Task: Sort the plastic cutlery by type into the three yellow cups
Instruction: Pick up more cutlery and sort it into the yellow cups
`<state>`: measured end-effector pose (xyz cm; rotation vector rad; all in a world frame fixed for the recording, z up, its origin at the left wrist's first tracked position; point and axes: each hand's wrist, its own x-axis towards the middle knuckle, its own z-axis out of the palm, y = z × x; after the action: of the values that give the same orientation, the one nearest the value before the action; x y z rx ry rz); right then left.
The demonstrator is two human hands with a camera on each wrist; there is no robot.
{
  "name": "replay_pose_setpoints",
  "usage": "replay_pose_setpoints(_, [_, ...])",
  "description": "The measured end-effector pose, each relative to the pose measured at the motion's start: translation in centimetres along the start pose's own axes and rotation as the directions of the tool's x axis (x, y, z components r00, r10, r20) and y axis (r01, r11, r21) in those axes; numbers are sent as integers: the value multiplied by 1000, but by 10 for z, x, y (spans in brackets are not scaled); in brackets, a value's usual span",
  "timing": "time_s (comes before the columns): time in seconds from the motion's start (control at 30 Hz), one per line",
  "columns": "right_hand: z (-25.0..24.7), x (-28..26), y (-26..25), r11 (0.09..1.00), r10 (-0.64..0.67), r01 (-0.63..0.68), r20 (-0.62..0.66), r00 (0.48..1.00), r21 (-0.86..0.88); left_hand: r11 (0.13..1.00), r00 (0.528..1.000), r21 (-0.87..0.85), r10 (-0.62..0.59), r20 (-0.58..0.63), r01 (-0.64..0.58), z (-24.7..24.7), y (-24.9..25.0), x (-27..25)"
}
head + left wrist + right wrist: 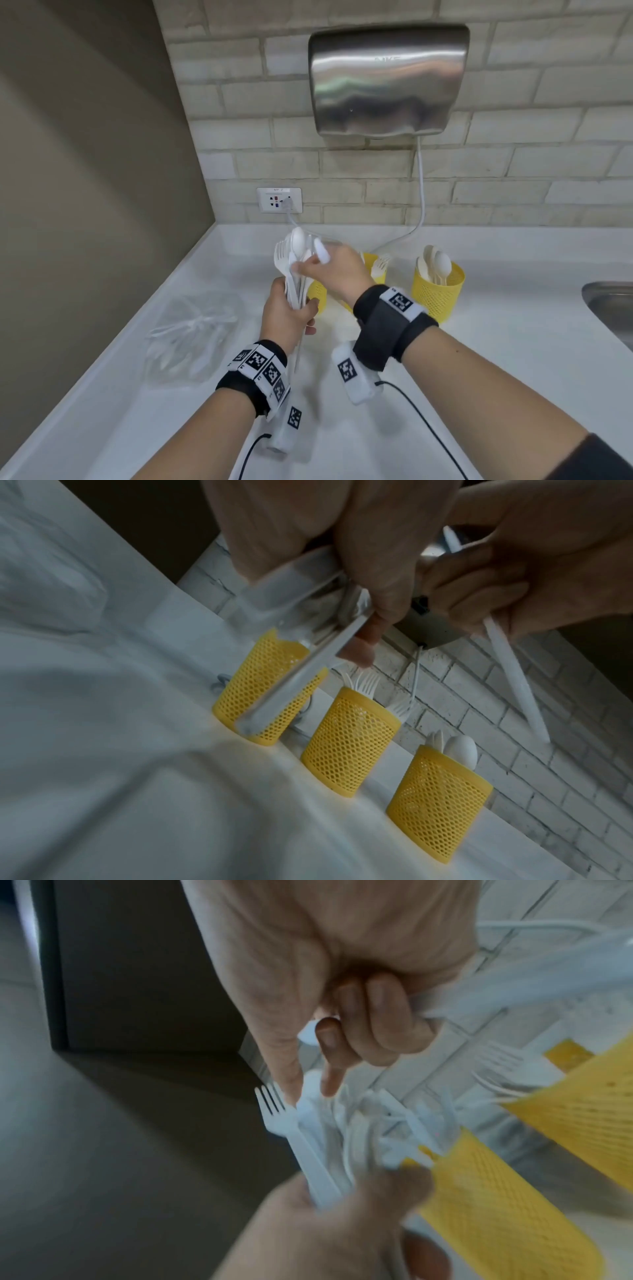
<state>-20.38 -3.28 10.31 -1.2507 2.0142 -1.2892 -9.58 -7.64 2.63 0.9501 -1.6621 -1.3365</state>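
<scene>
My left hand [291, 313] grips a bundle of white plastic cutlery [291, 263] upright by the handles; forks and a spoon show at its top. My right hand [327, 270] reaches into the bundle's top with thumb and forefinger while its curled fingers hold a plastic knife [514, 674]. Three yellow mesh cups stand in a row behind the hands. The left cup [270, 685] shows nothing inside. The middle cup [349, 748] holds forks. The right cup [438, 294] holds spoons. In the right wrist view the bundle [318, 1137] sits just below my right fingertips [330, 1085].
A crumpled clear plastic bag [195, 335] lies on the white counter [496, 359] to the left. A steel sink [609, 308] is at the right edge. On the brick wall hang a hand dryer [387, 78] and a socket [279, 200], with a cable [421, 192] trailing behind the cups.
</scene>
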Motion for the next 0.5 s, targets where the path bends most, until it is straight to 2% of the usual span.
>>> replay_pose_setpoints(0.1, [15, 1, 6, 998, 14, -16, 31, 999, 56, 1000, 1000, -2, -6, 15, 6, -3, -1, 1])
replay_pose_setpoints(0.27, [19, 12, -5, 999, -35, 32, 97, 995, 31, 999, 999, -15, -32, -3, 32, -14, -7, 6])
replay_pose_setpoints(0.4, [10, 27, -24, 976, -109, 125, -97, 989, 179, 999, 998, -10, -51, -23, 51, -22, -16, 14])
replay_pose_setpoints(0.5, [-5, 44, -43, 942, -134, 209, -277, 951, 262, 998, 994, -5, -57, -92, 57, -30, -22, 19])
